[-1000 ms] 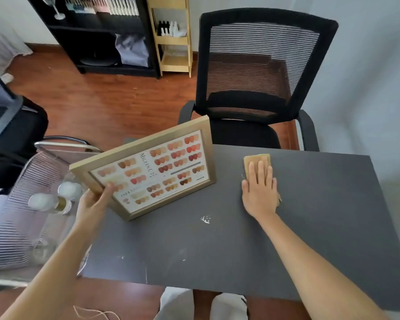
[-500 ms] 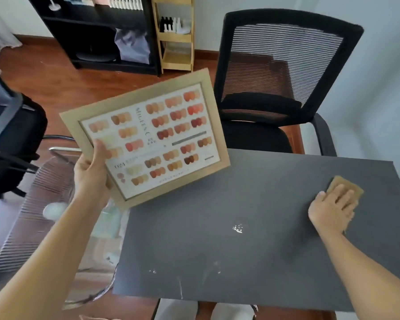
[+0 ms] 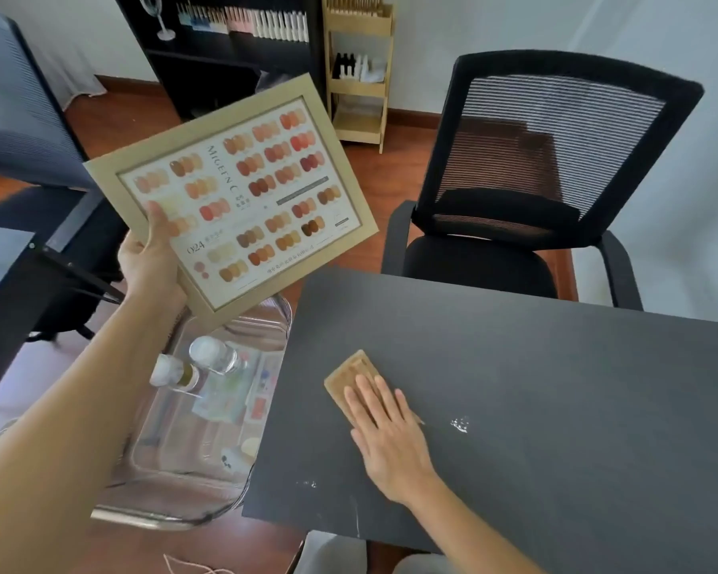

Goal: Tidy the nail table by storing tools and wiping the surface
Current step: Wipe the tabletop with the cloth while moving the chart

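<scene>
My left hand (image 3: 150, 263) grips the lower left edge of a framed nail colour chart (image 3: 241, 192), held tilted in the air to the left of the dark grey table (image 3: 556, 387). My right hand (image 3: 390, 437) lies flat, fingers together, pressing a tan wiping cloth (image 3: 351, 377) onto the table's left part. Only the cloth's far end shows beyond my fingers. A small white smear (image 3: 459, 424) sits just right of that hand, and fainter white marks (image 3: 311, 484) lie near the front edge.
A clear trolley tray (image 3: 183, 482) beside the table's left edge holds bottles (image 3: 214, 356) and small packets. A black mesh chair (image 3: 535, 180) stands behind the table. Further back are a black shelf (image 3: 224, 47) and a wooden rack (image 3: 359, 68). Another dark chair (image 3: 13, 118) is at left.
My right hand slid the cloth from the table's right side back to its left part. My left hand lifted the chart off the table and holds it higher, over the trolley.
</scene>
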The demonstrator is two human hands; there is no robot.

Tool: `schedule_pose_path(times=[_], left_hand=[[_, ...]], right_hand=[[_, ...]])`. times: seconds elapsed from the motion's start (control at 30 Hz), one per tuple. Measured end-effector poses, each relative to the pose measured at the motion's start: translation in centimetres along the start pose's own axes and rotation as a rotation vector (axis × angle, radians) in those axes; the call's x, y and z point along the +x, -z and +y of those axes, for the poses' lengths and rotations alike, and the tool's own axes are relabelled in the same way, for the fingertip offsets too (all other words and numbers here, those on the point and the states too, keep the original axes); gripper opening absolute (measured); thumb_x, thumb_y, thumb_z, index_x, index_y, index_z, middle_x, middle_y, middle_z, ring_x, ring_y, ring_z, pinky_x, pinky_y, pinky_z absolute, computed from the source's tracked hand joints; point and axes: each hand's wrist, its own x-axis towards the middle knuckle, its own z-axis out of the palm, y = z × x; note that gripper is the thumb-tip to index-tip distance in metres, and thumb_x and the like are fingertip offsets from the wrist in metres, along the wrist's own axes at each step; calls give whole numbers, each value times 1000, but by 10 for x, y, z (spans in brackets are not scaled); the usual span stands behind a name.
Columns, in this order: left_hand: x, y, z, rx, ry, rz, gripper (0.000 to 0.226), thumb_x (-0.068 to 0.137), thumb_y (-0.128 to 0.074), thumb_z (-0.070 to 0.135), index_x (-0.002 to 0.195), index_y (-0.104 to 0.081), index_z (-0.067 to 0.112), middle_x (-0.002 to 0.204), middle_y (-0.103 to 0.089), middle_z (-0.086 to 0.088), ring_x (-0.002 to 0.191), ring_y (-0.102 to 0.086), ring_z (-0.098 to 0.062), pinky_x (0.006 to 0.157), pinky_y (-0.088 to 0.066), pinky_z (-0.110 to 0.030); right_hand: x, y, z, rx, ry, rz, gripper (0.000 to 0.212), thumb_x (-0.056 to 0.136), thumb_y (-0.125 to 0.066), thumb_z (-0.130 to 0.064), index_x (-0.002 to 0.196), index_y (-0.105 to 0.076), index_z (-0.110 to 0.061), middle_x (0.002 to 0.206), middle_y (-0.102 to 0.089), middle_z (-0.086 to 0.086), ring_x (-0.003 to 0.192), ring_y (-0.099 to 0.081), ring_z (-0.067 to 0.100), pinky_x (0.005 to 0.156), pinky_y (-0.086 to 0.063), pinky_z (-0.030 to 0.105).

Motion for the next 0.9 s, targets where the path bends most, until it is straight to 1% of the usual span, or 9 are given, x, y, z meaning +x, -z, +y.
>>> schedule_pose_path(times=[0.1, 0.2, 0.3, 0.4, 0.47, 0.57, 0.73, 0.83, 0.9], left_hand=[[2, 9, -1, 5, 41, -4, 34, 85, -62, 57, 97, -65, 26, 84, -77, 15, 78, -75, -9, 57, -60, -27], [2, 15, -9, 14, 83, -21, 34, 86, -62, 57, 99, -64, 25, 85, -77, 14, 78, -75, -9, 59, -61, -28], [-1, 19, -21, 28, 110, -27, 33, 87, -61, 54, 99, -65, 23, 83, -77, 12, 77, -75, -10, 59, -61, -29], [-4, 28, -30, 14, 117, -20, 32, 87, -62, 53, 98, -64, 23, 82, -78, 11, 74, -75, -12, 53, -59, -27], [-5, 38, -33, 6, 112, -11, 30, 87, -62, 54, 93, -64, 25, 82, -78, 11, 74, -75, -12, 51, -58, -27], [-5, 56, -31, -16, 104, 23, 32, 84, -64, 56, 89, -64, 24, 82, -78, 10, 75, -76, -13, 52, -59, -26], [-15, 86, -28, -43, 79, 38, 42, 79, -67, 59, 98, -63, 22, 93, -78, 7, 85, -76, -17, 64, -62, -35], [-35, 97, -29, -7, 74, 41, 38, 81, -65, 60, 95, -64, 25, 89, -78, 11, 82, -75, -13, 65, -62, -34], [-53, 102, -32, -8, 81, 41, 36, 82, -64, 59, 94, -63, 25, 86, -77, 13, 80, -75, -10, 61, -61, -31]], right_hand=[[-60, 2, 67, -16, -207, -17, 57, 101, -19, -42, 151, -34, -18, 159, -24, 4, 143, -35, 32, 113, -22, 50], [-104, 15, 141, 7, -511, -21, 67, 100, -8, -46, 149, -37, -11, 157, -33, 11, 141, -36, 38, 109, -29, 58], [-84, 35, 189, 143, -822, 78, 59, 102, -20, -39, 154, -23, -11, 161, -21, 17, 145, -22, 43, 113, -21, 61], [-7, 57, 192, 292, -1128, 192, 59, 104, -22, -34, 156, -6, -11, 164, -3, 16, 149, -1, 43, 119, -7, 56], [50, 61, 162, 262, -1029, 176, 60, 104, -19, -35, 156, -1, -12, 164, 1, 15, 149, 3, 40, 121, -5, 53], [111, 51, 69, 158, -616, 124, 60, 104, -20, -37, 156, -1, -15, 164, 2, 14, 150, 2, 37, 121, -5, 51], [87, 6, -80, 48, 6, -41, 59, 102, -14, -42, 156, 1, -21, 164, 5, 6, 151, 9, 30, 123, -5, 49], [34, -6, -61, -11, 240, -83, 57, 102, -26, -34, 155, -13, -22, 165, -10, 3, 151, -7, 28, 122, -13, 49], [0, -3, -6, -57, 157, -22, 57, 102, -29, -31, 156, -13, -23, 165, -10, 1, 151, -10, 28, 121, -15, 48]])
